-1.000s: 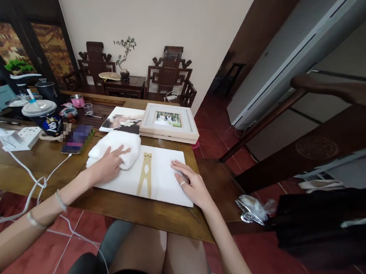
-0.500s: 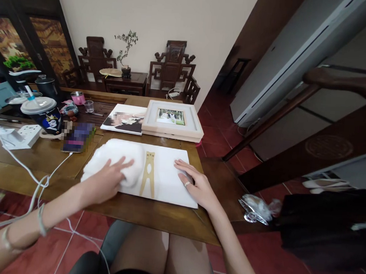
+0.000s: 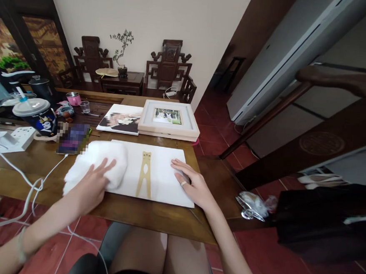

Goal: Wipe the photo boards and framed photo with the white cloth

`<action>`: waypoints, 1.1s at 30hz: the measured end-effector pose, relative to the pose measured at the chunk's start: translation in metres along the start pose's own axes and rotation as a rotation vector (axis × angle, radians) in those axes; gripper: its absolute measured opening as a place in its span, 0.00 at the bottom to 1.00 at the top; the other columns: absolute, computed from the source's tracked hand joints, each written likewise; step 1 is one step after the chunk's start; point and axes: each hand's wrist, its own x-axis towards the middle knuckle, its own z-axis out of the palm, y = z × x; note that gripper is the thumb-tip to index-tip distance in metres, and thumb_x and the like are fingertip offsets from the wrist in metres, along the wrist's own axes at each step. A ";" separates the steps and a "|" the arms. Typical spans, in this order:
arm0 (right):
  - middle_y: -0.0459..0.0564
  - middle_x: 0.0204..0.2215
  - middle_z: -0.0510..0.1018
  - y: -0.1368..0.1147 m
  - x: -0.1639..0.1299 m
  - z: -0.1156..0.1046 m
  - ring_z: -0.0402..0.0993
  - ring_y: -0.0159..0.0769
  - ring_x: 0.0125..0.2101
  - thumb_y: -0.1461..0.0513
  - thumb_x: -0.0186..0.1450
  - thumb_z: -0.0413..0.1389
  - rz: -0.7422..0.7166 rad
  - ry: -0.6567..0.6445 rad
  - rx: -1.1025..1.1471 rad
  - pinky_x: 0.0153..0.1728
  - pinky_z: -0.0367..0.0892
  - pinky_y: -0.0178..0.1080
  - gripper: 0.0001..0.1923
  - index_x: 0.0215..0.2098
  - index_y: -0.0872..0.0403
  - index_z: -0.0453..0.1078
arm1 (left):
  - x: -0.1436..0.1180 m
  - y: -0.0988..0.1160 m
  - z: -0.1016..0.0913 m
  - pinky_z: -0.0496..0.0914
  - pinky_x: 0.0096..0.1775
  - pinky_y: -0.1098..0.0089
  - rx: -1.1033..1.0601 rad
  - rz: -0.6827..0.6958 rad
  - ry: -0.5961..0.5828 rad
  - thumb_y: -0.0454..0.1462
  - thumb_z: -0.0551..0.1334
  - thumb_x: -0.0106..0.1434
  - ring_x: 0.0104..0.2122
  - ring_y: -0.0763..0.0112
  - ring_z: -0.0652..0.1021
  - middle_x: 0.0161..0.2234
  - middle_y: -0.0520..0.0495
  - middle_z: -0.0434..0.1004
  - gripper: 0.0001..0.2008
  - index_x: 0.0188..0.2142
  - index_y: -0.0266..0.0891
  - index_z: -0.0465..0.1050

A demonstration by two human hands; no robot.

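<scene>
A wooden table (image 3: pixel 127 212) is crowded with things. A folded white cloth (image 3: pixel 98 160) is pressed flat under the spread left hand (image 3: pixel 90 185) at the left edge of a white frame back (image 3: pixel 158 175), which is steadied by the flat, spread right hand (image 3: pixel 192 185). If the cloth is swept further left, the phone (image 3: pixel 71 139) and its white cable (image 3: pixel 38 181) could be snagged.

Single head view, looking forward and down, close over table (image 3: pixel 152 218).
</scene>
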 end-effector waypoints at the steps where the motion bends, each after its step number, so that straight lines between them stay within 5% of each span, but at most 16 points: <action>1: 0.52 0.53 0.74 0.000 0.000 0.000 0.65 0.44 0.58 0.59 0.65 0.52 -0.001 -0.003 0.000 0.60 0.58 0.54 0.15 0.48 0.49 0.74 | -0.017 0.004 0.004 0.51 0.62 0.46 -0.009 -0.004 0.001 0.22 0.50 0.52 0.67 0.51 0.46 0.68 0.46 0.43 0.16 0.28 0.34 0.74; 5: 0.52 0.53 0.75 0.000 0.000 0.000 0.65 0.44 0.58 0.59 0.65 0.52 -0.013 -0.001 0.005 0.60 0.58 0.54 0.15 0.48 0.49 0.74 | -0.067 0.009 0.013 0.52 0.62 0.47 -0.070 0.131 -0.013 0.23 0.52 0.51 0.67 0.54 0.44 0.68 0.52 0.42 0.14 0.23 0.37 0.72; 8: 0.52 0.53 0.75 -0.001 -0.001 0.001 0.66 0.44 0.57 0.59 0.65 0.52 -0.009 0.012 0.010 0.60 0.58 0.54 0.15 0.48 0.48 0.74 | -0.072 0.011 0.007 0.51 0.64 0.51 -0.081 0.157 0.012 0.22 0.51 0.51 0.67 0.57 0.45 0.67 0.52 0.43 0.15 0.24 0.38 0.73; 14: 0.50 0.53 0.75 0.000 -0.001 0.001 0.65 0.43 0.58 0.59 0.65 0.53 -0.004 0.008 0.022 0.61 0.58 0.53 0.14 0.48 0.48 0.74 | -0.013 0.017 -0.021 0.53 0.62 0.49 -0.073 0.076 -0.086 0.21 0.49 0.53 0.66 0.53 0.48 0.67 0.43 0.45 0.20 0.35 0.33 0.76; 20: 0.52 0.53 0.75 0.002 0.000 0.001 0.66 0.44 0.57 0.59 0.65 0.53 -0.009 0.011 0.022 0.60 0.59 0.53 0.15 0.48 0.49 0.74 | 0.065 0.002 -0.023 0.45 0.63 0.46 -0.017 0.147 0.052 0.25 0.50 0.58 0.67 0.51 0.42 0.68 0.40 0.40 0.16 0.39 0.31 0.74; 24: 0.53 0.53 0.75 0.001 0.000 0.001 0.66 0.43 0.57 0.60 0.65 0.53 -0.013 0.010 0.025 0.60 0.59 0.53 0.15 0.48 0.49 0.74 | 0.083 0.004 -0.022 0.47 0.62 0.43 0.023 0.139 0.095 0.25 0.49 0.59 0.66 0.46 0.43 0.68 0.36 0.41 0.16 0.40 0.29 0.73; 28: 0.52 0.53 0.75 0.001 0.000 0.001 0.66 0.44 0.57 0.60 0.65 0.53 -0.014 0.014 0.021 0.60 0.59 0.54 0.15 0.48 0.48 0.74 | 0.058 0.024 -0.028 0.50 0.61 0.44 0.036 0.149 0.020 0.23 0.50 0.57 0.66 0.46 0.47 0.67 0.35 0.43 0.16 0.37 0.29 0.75; 33: 0.52 0.53 0.74 0.001 0.000 0.001 0.66 0.44 0.58 0.60 0.65 0.53 -0.013 0.005 0.009 0.60 0.58 0.54 0.15 0.48 0.48 0.74 | -0.014 0.055 -0.032 0.51 0.62 0.45 -0.004 0.187 -0.141 0.22 0.53 0.52 0.66 0.48 0.46 0.68 0.41 0.42 0.16 0.33 0.34 0.76</action>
